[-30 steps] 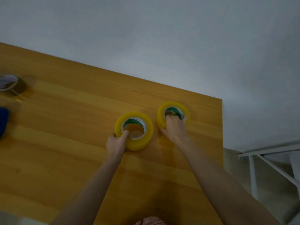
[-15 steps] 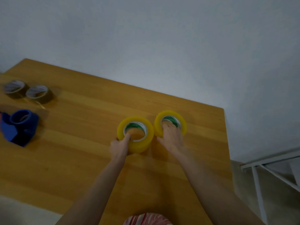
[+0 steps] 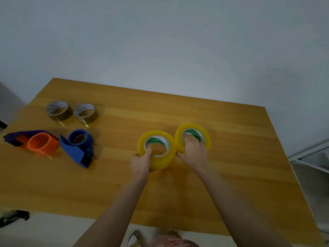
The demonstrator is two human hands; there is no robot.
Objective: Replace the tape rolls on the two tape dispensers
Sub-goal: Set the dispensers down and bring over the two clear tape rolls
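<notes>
While the left hand (image 3: 140,163) still grasps the left yellow roll (image 3: 160,164) and the right hand (image 3: 193,154) the right yellow roll (image 3: 207,139), side by side at frame centre, the left of the table (image 3: 240,157) has come into view: an orange dispenser (image 3: 42,144), a blue dispenser (image 3: 76,151) and two brown rolls (image 3: 60,117) above them.

Bare forearms (image 3: 114,209); red-and-white patterned garment (image 3: 169,242) at bottom edge.

Dim, even light; soft focus throughout, motion blur and wide-angle bending at edges.
</notes>
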